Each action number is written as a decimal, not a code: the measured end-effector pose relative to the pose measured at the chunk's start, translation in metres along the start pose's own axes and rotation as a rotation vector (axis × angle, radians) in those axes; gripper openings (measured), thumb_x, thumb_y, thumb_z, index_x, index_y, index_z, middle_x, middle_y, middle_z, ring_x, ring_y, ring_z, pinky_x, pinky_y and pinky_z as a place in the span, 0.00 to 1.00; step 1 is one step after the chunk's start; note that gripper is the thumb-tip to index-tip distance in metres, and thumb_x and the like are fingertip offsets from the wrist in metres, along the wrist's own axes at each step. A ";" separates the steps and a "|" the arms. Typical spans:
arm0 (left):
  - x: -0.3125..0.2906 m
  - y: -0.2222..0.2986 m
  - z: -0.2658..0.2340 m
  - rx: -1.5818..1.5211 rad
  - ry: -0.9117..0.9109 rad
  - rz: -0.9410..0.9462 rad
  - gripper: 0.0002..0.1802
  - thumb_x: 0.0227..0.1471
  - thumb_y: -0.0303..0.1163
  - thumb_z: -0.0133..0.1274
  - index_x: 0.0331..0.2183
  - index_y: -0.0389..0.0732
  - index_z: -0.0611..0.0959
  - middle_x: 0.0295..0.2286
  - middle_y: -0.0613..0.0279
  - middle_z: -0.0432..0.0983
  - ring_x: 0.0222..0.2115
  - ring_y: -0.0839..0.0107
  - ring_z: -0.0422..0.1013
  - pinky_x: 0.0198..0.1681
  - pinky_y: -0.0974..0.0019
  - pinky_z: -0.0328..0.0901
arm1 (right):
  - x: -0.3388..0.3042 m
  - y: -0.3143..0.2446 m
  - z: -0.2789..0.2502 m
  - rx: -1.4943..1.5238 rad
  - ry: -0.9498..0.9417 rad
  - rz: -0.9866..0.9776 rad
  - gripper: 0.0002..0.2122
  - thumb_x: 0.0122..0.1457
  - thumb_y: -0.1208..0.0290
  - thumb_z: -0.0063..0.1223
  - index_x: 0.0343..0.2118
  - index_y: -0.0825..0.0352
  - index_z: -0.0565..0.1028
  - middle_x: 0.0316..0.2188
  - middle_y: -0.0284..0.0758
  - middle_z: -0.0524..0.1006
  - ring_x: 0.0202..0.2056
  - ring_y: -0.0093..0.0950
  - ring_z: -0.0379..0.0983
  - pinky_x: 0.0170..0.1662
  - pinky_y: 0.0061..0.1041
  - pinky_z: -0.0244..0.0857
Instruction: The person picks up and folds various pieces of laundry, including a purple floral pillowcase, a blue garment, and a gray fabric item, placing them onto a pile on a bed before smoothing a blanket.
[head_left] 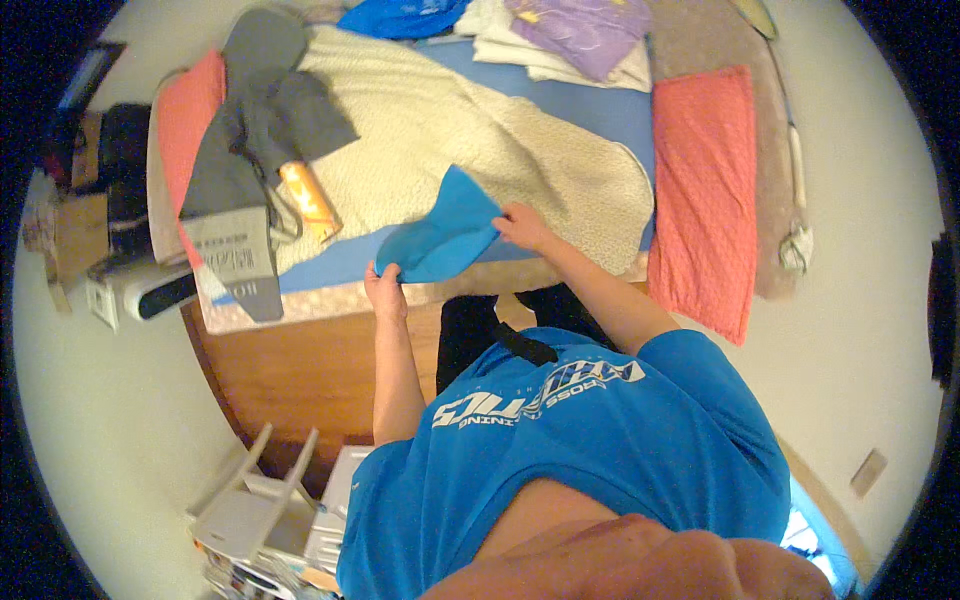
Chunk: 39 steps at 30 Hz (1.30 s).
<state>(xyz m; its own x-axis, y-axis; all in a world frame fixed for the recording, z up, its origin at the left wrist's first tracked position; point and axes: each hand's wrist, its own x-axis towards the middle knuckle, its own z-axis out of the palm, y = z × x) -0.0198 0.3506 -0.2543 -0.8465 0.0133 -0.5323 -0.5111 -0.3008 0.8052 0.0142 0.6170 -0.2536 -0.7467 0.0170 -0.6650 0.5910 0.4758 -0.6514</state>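
Note:
A small blue cloth is stretched between my two hands, above the near edge of the bed. Its peak points up and away from me, and its exact kind is unclear. My left hand pinches its lower left corner, thumb on top. On the other side, my right hand grips the cloth's right corner. Under and beyond it lies a cream textured blanket, spread over a blue sheet.
At the left of the bed lie a grey bag with printed fabric and an orange-yellow packet. A coral cloth hangs at the right. Folded white and purple fabrics sit at the far end. A white chair stands at lower left.

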 end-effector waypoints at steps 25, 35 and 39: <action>-0.172 0.074 0.227 0.875 -0.939 0.313 0.07 0.43 0.28 0.47 0.27 0.36 0.72 0.18 0.64 0.69 0.20 0.79 0.63 0.23 0.74 0.59 | -0.240 -0.034 -0.105 0.072 0.399 -0.695 0.29 0.35 0.59 0.59 0.39 0.72 0.64 0.27 0.42 0.72 0.30 0.36 0.69 0.34 0.26 0.62; -0.182 0.053 0.280 0.629 -0.797 0.334 0.07 0.45 0.24 0.46 0.31 0.34 0.71 0.25 0.60 0.70 0.25 0.77 0.67 0.29 0.76 0.63 | -0.273 0.064 -0.201 0.491 0.436 -0.382 0.14 0.47 0.62 0.50 0.31 0.68 0.71 0.24 0.30 0.72 0.26 0.20 0.66 0.30 0.20 0.61; -0.174 0.040 0.254 0.683 -0.678 0.279 0.07 0.46 0.28 0.46 0.30 0.35 0.71 0.25 0.59 0.72 0.26 0.74 0.68 0.29 0.75 0.62 | -0.312 0.075 -0.290 0.559 0.780 -0.321 0.17 0.45 0.58 0.51 0.31 0.68 0.72 0.24 0.31 0.72 0.26 0.20 0.67 0.29 0.20 0.62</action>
<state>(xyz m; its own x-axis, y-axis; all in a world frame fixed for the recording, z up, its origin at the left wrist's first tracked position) 0.0687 0.5785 -0.0632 -0.7467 0.6307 -0.2113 -0.0775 0.2330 0.9694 0.2026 0.9025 0.0113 -0.7681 0.6261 -0.1342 0.2363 0.0824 -0.9682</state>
